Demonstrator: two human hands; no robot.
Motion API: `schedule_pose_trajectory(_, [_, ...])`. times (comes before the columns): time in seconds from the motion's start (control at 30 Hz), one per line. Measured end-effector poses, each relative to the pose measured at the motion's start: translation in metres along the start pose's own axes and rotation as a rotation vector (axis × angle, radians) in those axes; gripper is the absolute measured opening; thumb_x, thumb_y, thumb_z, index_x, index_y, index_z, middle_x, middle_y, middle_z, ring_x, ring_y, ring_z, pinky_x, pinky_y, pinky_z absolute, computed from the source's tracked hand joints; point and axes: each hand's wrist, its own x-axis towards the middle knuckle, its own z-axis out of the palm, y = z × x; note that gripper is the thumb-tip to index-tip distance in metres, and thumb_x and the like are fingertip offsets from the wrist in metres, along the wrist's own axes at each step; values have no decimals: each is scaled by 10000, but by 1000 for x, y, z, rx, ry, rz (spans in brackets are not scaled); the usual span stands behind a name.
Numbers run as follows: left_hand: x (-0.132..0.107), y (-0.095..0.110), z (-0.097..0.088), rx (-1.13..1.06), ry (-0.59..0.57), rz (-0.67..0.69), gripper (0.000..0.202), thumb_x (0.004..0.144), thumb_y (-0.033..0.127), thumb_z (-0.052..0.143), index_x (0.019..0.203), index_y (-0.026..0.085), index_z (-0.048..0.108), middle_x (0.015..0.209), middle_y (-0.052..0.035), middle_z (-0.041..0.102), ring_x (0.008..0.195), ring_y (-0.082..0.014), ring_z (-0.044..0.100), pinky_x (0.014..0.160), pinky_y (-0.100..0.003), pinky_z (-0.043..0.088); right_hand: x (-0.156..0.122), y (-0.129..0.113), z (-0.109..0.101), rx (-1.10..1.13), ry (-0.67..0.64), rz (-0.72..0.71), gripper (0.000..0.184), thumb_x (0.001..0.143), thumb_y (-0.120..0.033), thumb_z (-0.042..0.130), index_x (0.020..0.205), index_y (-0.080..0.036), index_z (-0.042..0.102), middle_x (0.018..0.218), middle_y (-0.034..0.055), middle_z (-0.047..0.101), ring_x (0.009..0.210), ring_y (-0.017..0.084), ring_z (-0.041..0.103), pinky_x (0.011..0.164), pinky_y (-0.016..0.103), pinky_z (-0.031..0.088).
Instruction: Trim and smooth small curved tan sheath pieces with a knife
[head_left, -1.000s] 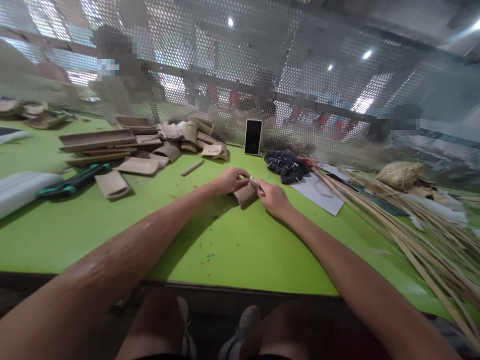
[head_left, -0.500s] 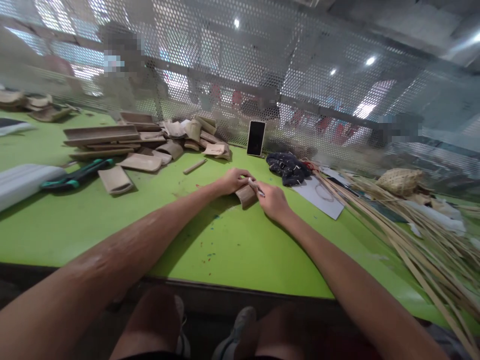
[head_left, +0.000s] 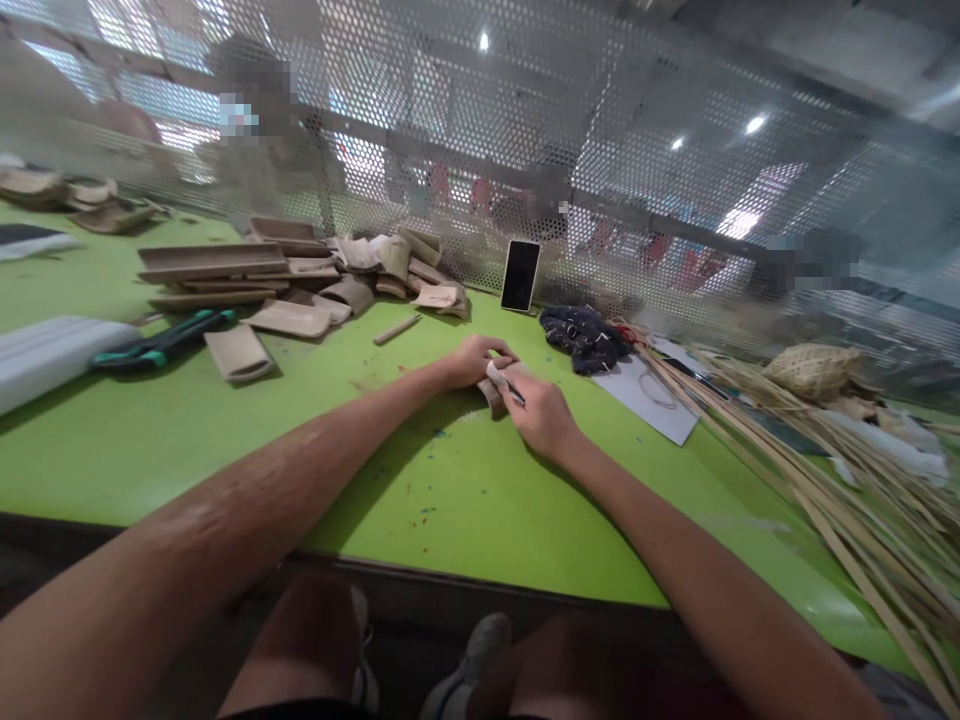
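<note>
A short curved piece of bamboo (head_left: 491, 399) rests on the green table, mostly covered by my hands. My left hand (head_left: 478, 362) is closed on its far left side, fingers bent over it. My right hand (head_left: 546, 412) grips a slim tool (head_left: 516, 393) with a dark end, whose kind I cannot make out. Something whitish (head_left: 493, 372) shows at the tip of this hand, over the bamboo. The tool's working end is hidden.
Split bamboo pieces (head_left: 214, 262) are heaped at the back left, near a black-and-green tool (head_left: 161, 342). A phone (head_left: 520, 275) stands against the perforated screen. Dark cloth (head_left: 583, 338), white paper (head_left: 652, 402) and long bamboo strips (head_left: 787, 455) lie to the right.
My right hand has shifted a little left across the bamboo piece and now hides more of it. My left hand stays in place. The whole view has drifted slightly.
</note>
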Motion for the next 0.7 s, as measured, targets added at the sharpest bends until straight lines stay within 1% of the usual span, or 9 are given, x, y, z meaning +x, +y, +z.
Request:
schedule_pose_trajectory(0.07, [1,-1,1,-3,10,-5,301,862,324,602,1002,111,762,861,-97,757,736,-180,653,686,-290,514,0,-2,1,-24,-10,23,364,929,-208,511,1256,-172,668,1160,148,729,973,284,690,873,381,498])
schedule_pose_trajectory(0.2, [1,1,-1,47,3,21,288,853,304,594,1007,133,768,878,-83,762,775,-178,656,711,-277,514,-4,-11,4,18,-49,-83,372,931,-202,505,1274,-203,650,1218,106,715,1029,256,673,898,348,483])
schedule_pose_trajectory(0.27, [0,2,-2,79,8,20,281,852,296,600,1006,138,773,885,-86,764,782,-181,654,710,-274,509,-3,-6,3,5,-50,-80,353,932,-213,511,1255,-208,653,1188,98,726,996,246,675,875,336,482])
schedule_pose_trajectory(0.37, [-1,3,-2,110,22,13,259,849,253,604,1012,142,772,915,-88,766,789,-183,654,713,-275,498,3,18,-3,-80,-28,69,316,942,-227,499,1211,-174,655,988,115,751,815,239,667,753,327,476])
schedule_pose_trajectory(0.4, [-1,3,-2,123,25,15,253,848,242,604,1012,147,772,914,-85,765,785,-180,654,713,-274,495,5,26,-5,-108,-9,135,303,954,-231,479,1189,-153,653,904,117,743,752,234,651,709,320,465])
schedule_pose_trajectory(0.43, [-1,3,-2,134,26,18,250,850,238,602,1013,155,772,909,-80,765,778,-177,653,710,-272,492,7,34,-6,-125,13,184,291,957,-237,476,1170,-136,647,868,120,731,722,230,637,685,316,455])
schedule_pose_trajectory(0.5, [-1,2,-1,149,29,20,248,855,252,597,1006,166,774,884,-71,763,757,-170,648,691,-264,487,8,41,-8,-124,20,207,259,962,-239,470,1134,-138,634,818,101,711,677,214,607,652,301,435])
schedule_pose_trajectory(0.6, [-1,2,-2,135,19,8,265,848,251,589,1015,153,771,852,-64,758,732,-164,641,668,-255,482,6,36,-7,-62,-36,108,243,966,-239,466,1147,-163,608,832,77,706,685,201,597,655,285,419])
schedule_pose_trajectory(0.7, [-1,2,-2,117,13,13,289,852,255,576,1032,134,767,845,-70,756,730,-171,636,681,-267,487,4,30,-5,3,-70,37,261,966,-253,469,1185,-169,586,909,88,714,748,209,614,687,284,418])
